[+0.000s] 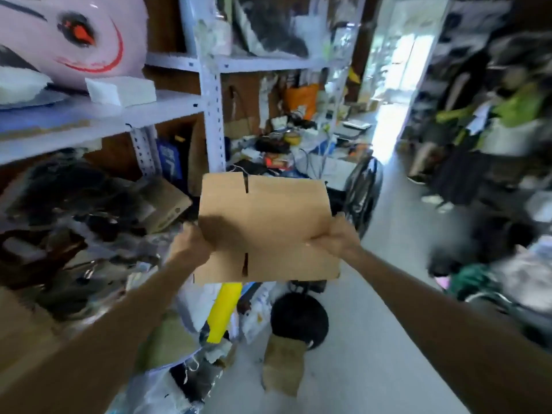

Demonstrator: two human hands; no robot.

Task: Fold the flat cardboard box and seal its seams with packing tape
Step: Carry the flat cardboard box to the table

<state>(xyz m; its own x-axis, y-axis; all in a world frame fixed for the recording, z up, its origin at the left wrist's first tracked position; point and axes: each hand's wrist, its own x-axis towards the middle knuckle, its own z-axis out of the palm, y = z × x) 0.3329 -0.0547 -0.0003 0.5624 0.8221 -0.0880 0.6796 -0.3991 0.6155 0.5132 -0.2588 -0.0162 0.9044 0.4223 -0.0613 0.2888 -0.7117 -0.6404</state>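
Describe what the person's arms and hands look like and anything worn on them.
The left hand and right hand are ungloved, with no ring or watch that this blurred picture shows. The left forearm and right forearm carry no sleeve anywhere in view.

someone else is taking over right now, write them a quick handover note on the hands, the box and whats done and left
Left hand: grips the left edge of the flat cardboard box.
Right hand: pinches the box's right edge.
Box: held in the air in front of the person, beside the metal shelving, above a cluttered floor. It is flat, with the flap slits showing at its top and bottom edges.
Tape: none can be made out in this blurred view.
Done: box picked up and in both hands.
Left: open it up, fold the flaps, find the packing tape and seal the seams.
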